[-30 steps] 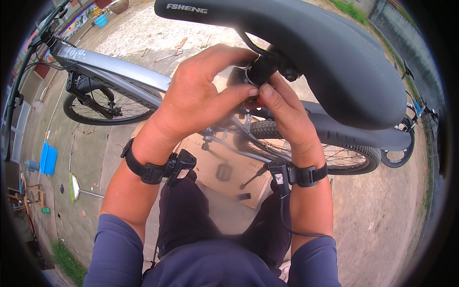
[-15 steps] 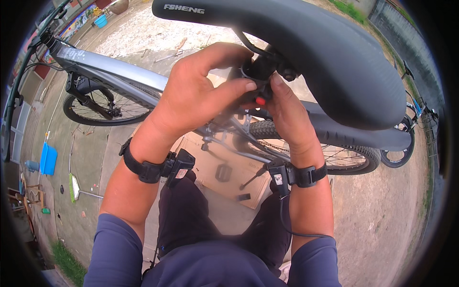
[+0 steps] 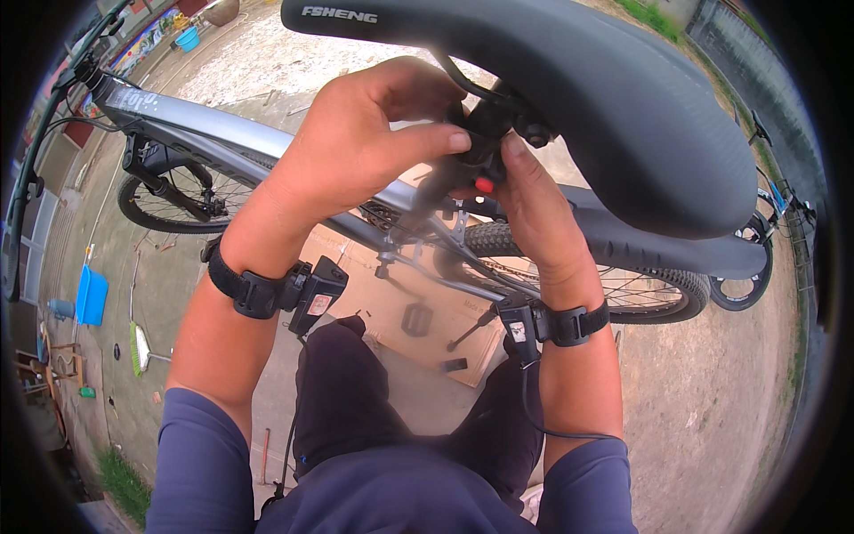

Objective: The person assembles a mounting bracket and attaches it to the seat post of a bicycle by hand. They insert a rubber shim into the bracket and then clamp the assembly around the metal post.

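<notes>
Under the black bicycle saddle (image 3: 605, 116), both my hands work at a black bracket (image 3: 480, 147) with a small red piece (image 3: 484, 185) on it. It sits by the seat post, just below the saddle rails. My left hand (image 3: 351, 147) is curled round its left side, with the thumb pressed on the front and the fingers behind. My right hand (image 3: 544, 218) pinches the right side, thumb upward; its other fingertips are mostly hidden. The seat post (image 3: 433, 189) runs down, blurred, to the silver-grey bicycle frame (image 3: 205, 123).
A flattened cardboard sheet (image 3: 356, 294) lies under the bicycle, with a black pedal (image 3: 415, 319) and a small black block (image 3: 455, 364) on it. The rear wheel (image 3: 658, 294) stands to the right. At the left are a blue dustpan (image 3: 91, 295) and a green-white broom (image 3: 139, 347).
My left hand and forearm have shifted left and slightly up, the thumb sliding up along the bracket. The dark gap in the bracket's top shows less. My right hand has barely moved.
</notes>
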